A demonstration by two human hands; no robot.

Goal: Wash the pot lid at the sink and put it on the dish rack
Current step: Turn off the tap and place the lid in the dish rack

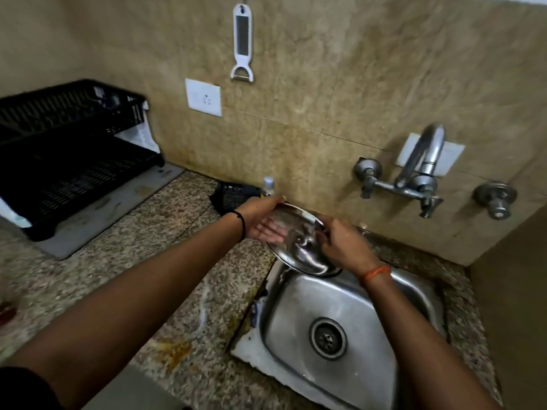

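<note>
A round steel pot lid (299, 247) is held tilted over the far left corner of the steel sink (349, 294). My left hand (263, 221) grips its upper left rim, fingers spread behind it. My right hand (340, 245) holds the lid's right side, fingers over its inner face. The lid's lower edge hangs just above the sink rim. The black plastic dish rack (71, 155) stands at the far left on the counter, away from both hands.
A wall tap (420, 173) with two valves projects above the sink's right side. A small bottle (268, 187) and a dark scrubber (233, 196) sit by the wall behind the lid. A grey mat (112, 208) lies under the rack. The granite counter (154, 261) shows yellow stains.
</note>
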